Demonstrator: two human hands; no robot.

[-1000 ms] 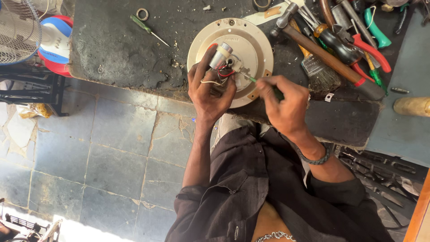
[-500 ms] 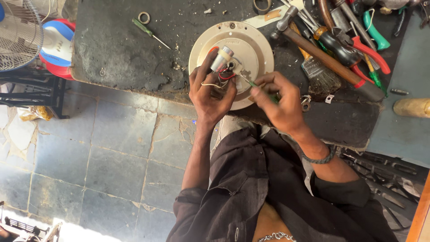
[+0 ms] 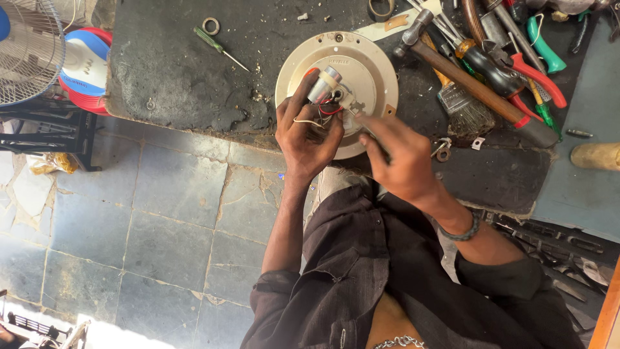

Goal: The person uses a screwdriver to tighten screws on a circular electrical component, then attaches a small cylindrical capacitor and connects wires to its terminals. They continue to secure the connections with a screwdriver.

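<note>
A round cream-coloured disc housing (image 3: pixel 365 61) lies on the dark workbench (image 3: pixel 174 84). My left hand (image 3: pixel 307 139) is closed on a small grey cylinder (image 3: pixel 325 83) with red and white wires (image 3: pixel 321 115), held over the disc's middle. My right hand (image 3: pixel 403 161) reaches in from the right. Its fingers pinch a thin tool whose tip touches the part beside the cylinder; the tool is mostly hidden and blurred.
A green-handled screwdriver (image 3: pixel 216 45) and a small ring (image 3: pixel 210 26) lie left of the disc. To its right are a wooden-handled hammer (image 3: pixel 471 81), a brush (image 3: pixel 462 106) and red-handled pliers (image 3: pixel 529 74). A standing fan (image 3: pixel 26 52) is on the tiled floor at far left.
My right hand has turned and pushed its fingertips closer to the cylinder. The left hand keeps its hold in the same place.
</note>
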